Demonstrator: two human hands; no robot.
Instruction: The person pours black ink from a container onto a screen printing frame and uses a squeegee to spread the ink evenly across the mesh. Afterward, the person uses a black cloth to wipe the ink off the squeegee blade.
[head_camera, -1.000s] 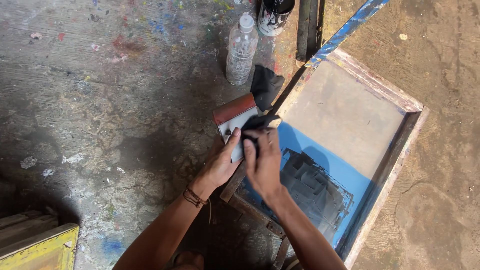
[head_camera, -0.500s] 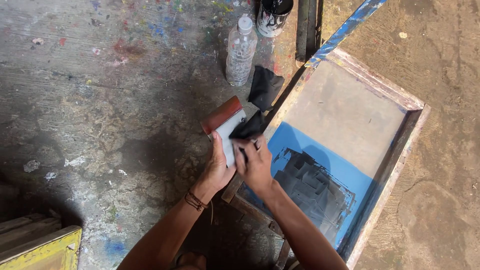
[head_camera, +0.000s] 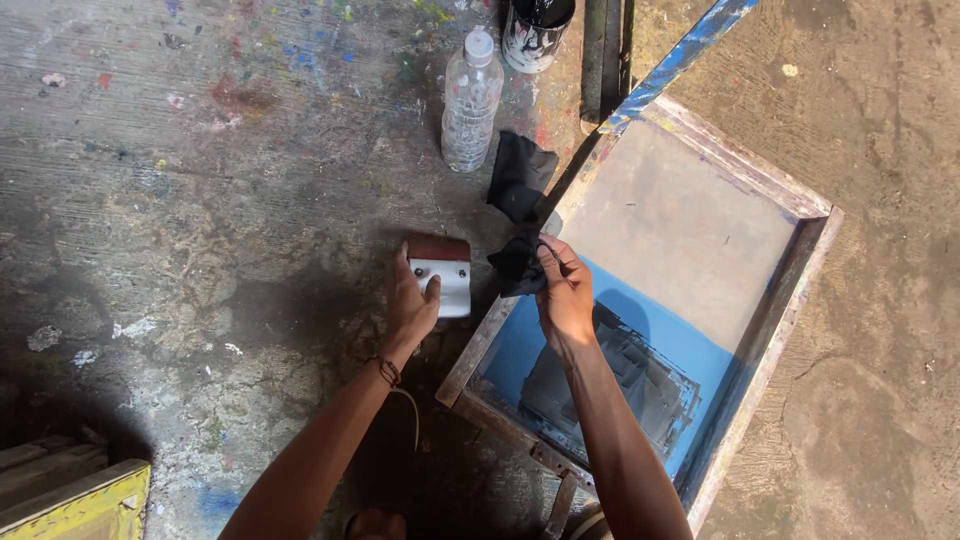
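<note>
Concrete floor (head_camera: 180, 200), paint-spattered all over, is what we're crouched on. Biggest item: wooden-framed printing screen (head_camera: 800, 280) lying flat at right, mesh grey at the far half, blue with a dark stencil patch at the near half. A blue-stained wooden strip (head_camera: 690, 55) leans across its far corner.

Yellow-edged wooden box (head_camera: 80, 505) at bottom left, well apart from the work.

Clear plastic bottle (head_camera: 470, 100) stands upright beyond the hands; ink-stained can (head_camera: 535, 30) just past it at the top edge. A dark cloth scrap (head_camera: 520, 175) lies on the floor between bottle and frame.

Squeegee (head_camera: 440, 275): short, red-brown wooden grip on the far side, whitish blade section with two fasteners, lying on the floor just beside the frame's near-left rail. Our left hand (head_camera: 410, 305) rests on it, thumb and fingers on the blade face, pinning it flat more than closing round it. We judge it stiff and light, blade edge likely ink-slick, so take it by the wooden grip.

Our right hand (head_camera: 565, 295) pinches a black rag (head_camera: 515, 265), bunched in the fingertips, over the frame's left rail. Soft, limp, weighs next to nothing; a fingertip pinch is enough, though it is probably inky.
</note>
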